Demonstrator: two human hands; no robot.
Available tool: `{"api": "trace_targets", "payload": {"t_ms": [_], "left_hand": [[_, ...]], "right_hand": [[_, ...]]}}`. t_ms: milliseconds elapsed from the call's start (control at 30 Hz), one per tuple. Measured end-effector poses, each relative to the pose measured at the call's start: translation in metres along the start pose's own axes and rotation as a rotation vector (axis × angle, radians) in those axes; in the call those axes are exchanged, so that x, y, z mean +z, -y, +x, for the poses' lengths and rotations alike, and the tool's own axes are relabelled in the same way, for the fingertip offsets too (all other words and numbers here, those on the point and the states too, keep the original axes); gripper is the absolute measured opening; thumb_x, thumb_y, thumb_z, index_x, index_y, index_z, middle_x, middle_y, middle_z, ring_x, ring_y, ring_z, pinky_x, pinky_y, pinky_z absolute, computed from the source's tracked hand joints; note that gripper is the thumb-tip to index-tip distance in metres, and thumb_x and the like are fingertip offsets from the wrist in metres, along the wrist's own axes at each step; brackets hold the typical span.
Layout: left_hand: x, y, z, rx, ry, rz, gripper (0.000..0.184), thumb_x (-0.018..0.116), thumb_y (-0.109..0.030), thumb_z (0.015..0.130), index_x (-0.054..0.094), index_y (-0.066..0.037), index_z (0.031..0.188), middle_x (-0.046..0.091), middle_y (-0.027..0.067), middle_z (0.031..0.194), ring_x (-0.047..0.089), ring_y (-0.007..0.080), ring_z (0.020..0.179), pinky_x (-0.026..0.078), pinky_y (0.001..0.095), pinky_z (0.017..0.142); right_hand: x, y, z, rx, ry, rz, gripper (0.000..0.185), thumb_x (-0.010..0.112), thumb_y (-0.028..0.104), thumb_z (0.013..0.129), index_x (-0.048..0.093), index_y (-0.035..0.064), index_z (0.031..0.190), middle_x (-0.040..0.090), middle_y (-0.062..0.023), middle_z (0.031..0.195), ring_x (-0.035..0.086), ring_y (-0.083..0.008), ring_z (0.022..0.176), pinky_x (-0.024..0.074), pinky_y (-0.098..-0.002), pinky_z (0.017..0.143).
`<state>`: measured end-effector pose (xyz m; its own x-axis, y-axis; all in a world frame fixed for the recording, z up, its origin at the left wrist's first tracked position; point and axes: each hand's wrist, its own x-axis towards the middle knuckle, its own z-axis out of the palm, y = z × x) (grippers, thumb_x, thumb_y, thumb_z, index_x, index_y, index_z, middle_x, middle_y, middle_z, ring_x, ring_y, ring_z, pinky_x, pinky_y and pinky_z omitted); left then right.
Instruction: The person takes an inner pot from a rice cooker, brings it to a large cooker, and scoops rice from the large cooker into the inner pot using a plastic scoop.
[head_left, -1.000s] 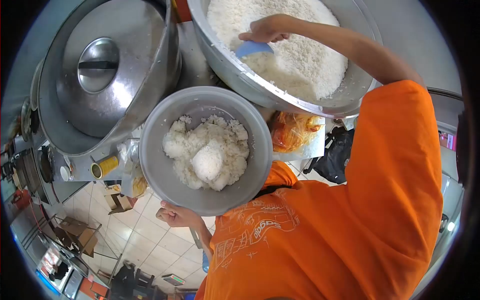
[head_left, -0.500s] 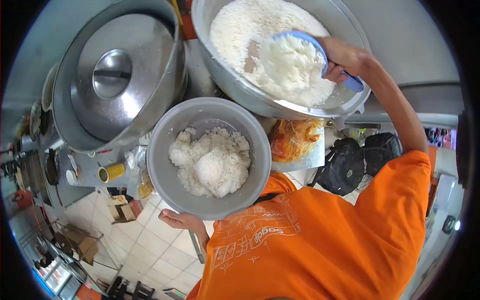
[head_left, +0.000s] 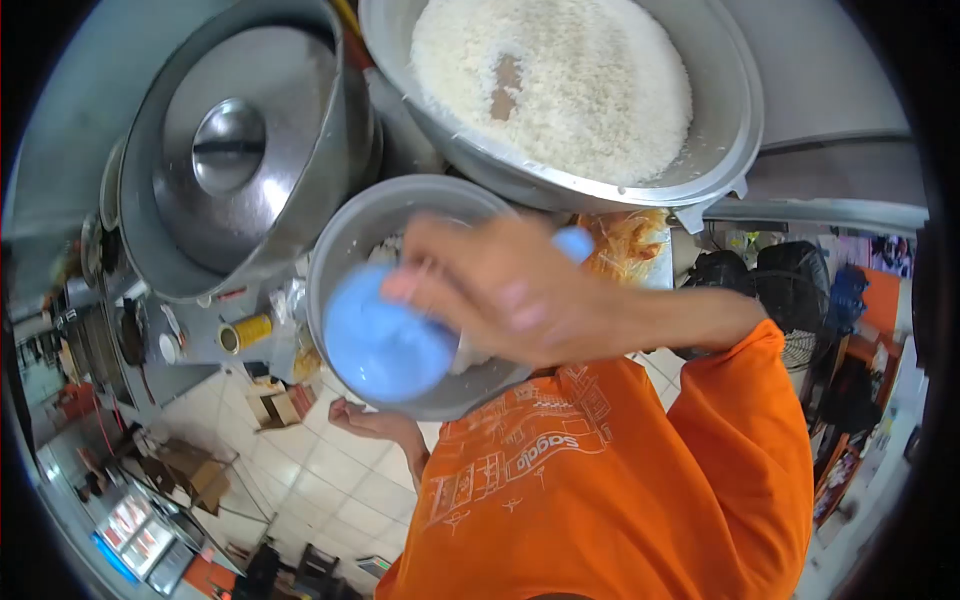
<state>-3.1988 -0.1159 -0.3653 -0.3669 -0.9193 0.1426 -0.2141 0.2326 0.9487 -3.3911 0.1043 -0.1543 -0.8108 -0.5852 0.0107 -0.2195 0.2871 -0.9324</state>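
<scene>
My right hand [head_left: 500, 285], blurred by motion, grips a blue scoop [head_left: 385, 345] by its handle. The scoop is turned over above a grey bowl [head_left: 350, 225], so its rounded underside faces up. Cooked white rice [head_left: 386, 250] shows in the bowl past the hand and scoop, which cover most of it. My left hand [head_left: 378, 424] is at the underside of the bowl's near edge, fingers curled, supporting it. Beyond the bowl stands a large metal pot [head_left: 738, 100] holding plenty of white rice [head_left: 600, 90], with a bare patch of its bottom showing.
A big pot with a metal lid [head_left: 290, 110] stands at upper left. A yellow can [head_left: 245, 333] and plastic bags lie on the counter below it. Wrapped orange-brown food [head_left: 630, 245] sits right of the bowl. A black fan [head_left: 790, 290] stands farther right, above tiled floor.
My right hand has moved from the large pot down and left to the bowl. The scoop, heaped with rice before, is now tipped over. My left hand stays at the bowl.
</scene>
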Motion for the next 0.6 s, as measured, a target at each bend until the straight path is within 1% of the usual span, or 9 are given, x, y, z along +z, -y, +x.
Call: {"api": "trace_targets", "payload": {"t_ms": [67, 100, 167, 200, 267, 400, 467, 567, 600], "left_hand": [[-0.007, 0.02, 0.004, -0.038, 0.0, 0.031, 0.023, 0.034, -0.027, 0.095, 0.042, -0.006, 0.099, 0.037, 0.0061, 0.098, 0.037, 0.0188, 0.089, 0.033, 0.0342, 0.082], [-0.008, 0.024, 0.001, -0.081, 0.002, 0.068, 0.022, 0.035, -0.025, 0.095, 0.042, -0.005, 0.1, 0.038, 0.0065, 0.098, 0.038, 0.019, 0.09, 0.034, 0.034, 0.084], [-0.01, 0.023, 0.002, -0.046, -0.012, 0.113, 0.023, 0.035, -0.02, 0.095, 0.046, -0.003, 0.105, 0.042, 0.0069, 0.102, 0.04, 0.0179, 0.094, 0.034, 0.0334, 0.087], [-0.011, 0.018, 0.004, -0.058, -0.049, 0.152, 0.023, 0.035, -0.02, 0.095, 0.046, -0.003, 0.105, 0.042, 0.0069, 0.102, 0.04, 0.0179, 0.094, 0.034, 0.0334, 0.087], [-0.005, 0.005, 0.005, -0.103, 0.088, 0.07, 0.026, 0.036, -0.018, 0.098, 0.048, -0.001, 0.113, 0.048, 0.0088, 0.107, 0.046, 0.0179, 0.096, 0.037, 0.0329, 0.088], [0.002, 0.001, 0.005, -0.183, 0.137, -0.048, 0.031, 0.037, -0.019, 0.101, 0.051, 0.001, 0.119, 0.053, 0.0106, 0.113, 0.053, 0.0183, 0.095, 0.042, 0.0318, 0.085], [0.0, 0.005, 0.006, -0.129, 0.151, 0.107, 0.033, 0.039, -0.022, 0.102, 0.053, 0.003, 0.119, 0.057, 0.0113, 0.111, 0.057, 0.0185, 0.095, 0.046, 0.031, 0.083], [0.0, 0.006, 0.004, -0.161, 0.11, 0.146, 0.034, 0.04, -0.022, 0.103, 0.054, 0.004, 0.119, 0.059, 0.0122, 0.111, 0.057, 0.0183, 0.096, 0.046, 0.0318, 0.084], [0.004, 0.0, 0.004, -0.201, 0.128, 0.076, 0.035, 0.04, -0.023, 0.103, 0.054, 0.004, 0.119, 0.059, 0.0131, 0.111, 0.057, 0.0193, 0.098, 0.046, 0.0327, 0.085]], "right_hand": [[-0.042, 0.022, 0.012, 0.042, -0.058, -0.174, 0.04, 0.053, 0.04, 0.097, 0.058, 0.0012, 0.101, 0.06, -0.0199, 0.067, 0.063, -0.0363, 0.063, 0.0489, -0.0456, 0.062], [-0.052, 0.02, 0.025, 0.039, -0.187, -0.28, 0.04, 0.051, 0.04, 0.097, 0.059, 0.0014, 0.103, 0.061, -0.018, 0.072, 0.063, -0.0339, 0.068, 0.049, -0.0435, 0.065], [-0.072, 0.015, 0.051, 0.073, -0.45, -0.482, 0.041, 0.047, 0.039, 0.098, 0.062, 0.0017, 0.107, 0.063, -0.0144, 0.08, 0.063, -0.029, 0.078, 0.0492, -0.0394, 0.07], [-0.083, 0.007, 0.064, 0.091, -0.563, -0.54, 0.042, 0.046, 0.04, 0.098, 0.062, 0.0018, 0.107, 0.063, -0.0149, 0.081, 0.063, -0.0294, 0.079, 0.049, -0.0399, 0.071], [-0.104, -0.018, 0.081, 0.112, -0.636, -0.608, 0.044, 0.045, 0.042, 0.098, 0.063, 0.002, 0.108, 0.063, -0.016, 0.084, 0.063, -0.0303, 0.082, 0.0487, -0.0408, 0.073], [-0.173, -0.098, 0.125, 0.235, -0.593, -0.795, 0.049, 0.042, 0.045, 0.098, 0.063, 0.0024, 0.108, 0.063, -0.018, 0.09, 0.063, -0.032, 0.087, 0.048, -0.0426, 0.078], [-0.204, -0.142, 0.153, 0.285, -0.535, -0.878, 0.051, 0.041, 0.047, 0.098, 0.064, 0.0026, 0.109, 0.064, -0.0191, 0.093, 0.063, -0.0328, 0.089, 0.0477, -0.0435, 0.08], [-0.243, -0.192, 0.198, 0.308, -0.421, -1.011, 0.054, 0.039, 0.049, 0.097, 0.065, 0.0029, 0.109, 0.064, -0.0206, 0.097, 0.063, -0.034, 0.093, 0.0472, -0.0449, 0.083], [-0.254, -0.205, 0.214, 0.307, -0.377, -1.051, 0.056, 0.038, 0.05, 0.097, 0.065, 0.003, 0.11, 0.064, -0.0212, 0.099, 0.063, -0.0345, 0.095, 0.0471, -0.0453, 0.084]]}}
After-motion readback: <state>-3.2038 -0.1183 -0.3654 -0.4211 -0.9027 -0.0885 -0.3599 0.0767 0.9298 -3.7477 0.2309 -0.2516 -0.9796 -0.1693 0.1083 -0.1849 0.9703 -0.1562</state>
